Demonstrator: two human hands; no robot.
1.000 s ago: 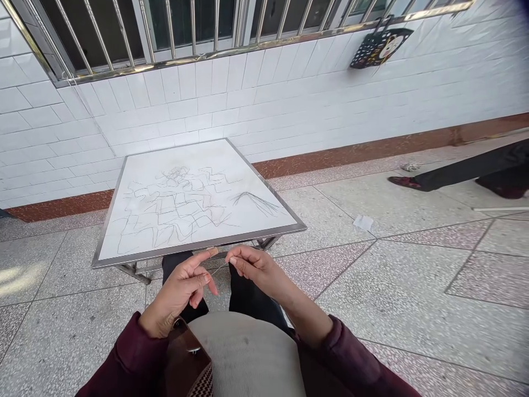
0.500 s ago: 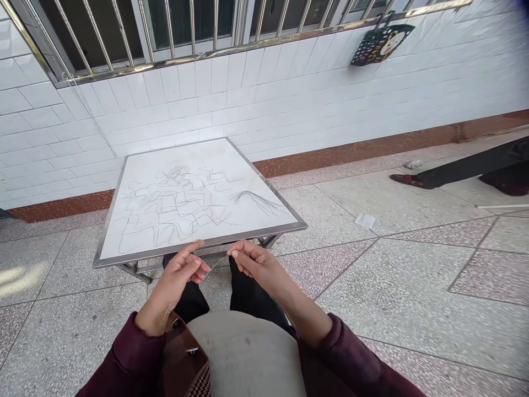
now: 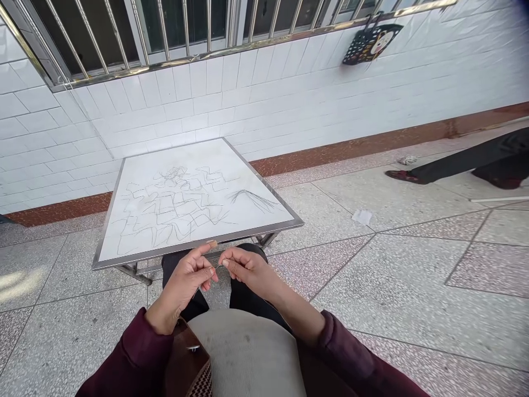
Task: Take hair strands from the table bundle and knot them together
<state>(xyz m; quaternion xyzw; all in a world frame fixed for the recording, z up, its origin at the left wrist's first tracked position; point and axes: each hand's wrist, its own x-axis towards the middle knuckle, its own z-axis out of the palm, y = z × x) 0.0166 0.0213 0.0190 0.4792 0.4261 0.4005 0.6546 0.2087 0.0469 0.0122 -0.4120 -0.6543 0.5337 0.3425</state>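
Note:
My left hand (image 3: 184,282) and my right hand (image 3: 250,271) are close together over my lap, just in front of the table's near edge. A thin wire (image 3: 219,267) runs between them. Both hands pinch it between thumb and fingers, and the left forefinger sticks out forward. Past the hands stands a low white-topped table with a metal rim (image 3: 198,241). Many thin bent wires (image 3: 176,208) lie spread on its left and middle. On its right, a bunch of straighter dark wires (image 3: 254,198) fans out.
A tiled wall with a barred window (image 3: 185,55) rises behind the table. From the bars hangs a dark patterned bag (image 3: 370,45). At right are another person's legs (image 3: 458,160) and a scrap of white paper (image 3: 362,216) on the floor. A brown bag (image 3: 188,358) rests at my left side.
My hands have drawn nearer each other, so less wire shows between them. The left hand has moved right, the right hand slightly left. The view has shifted a little.

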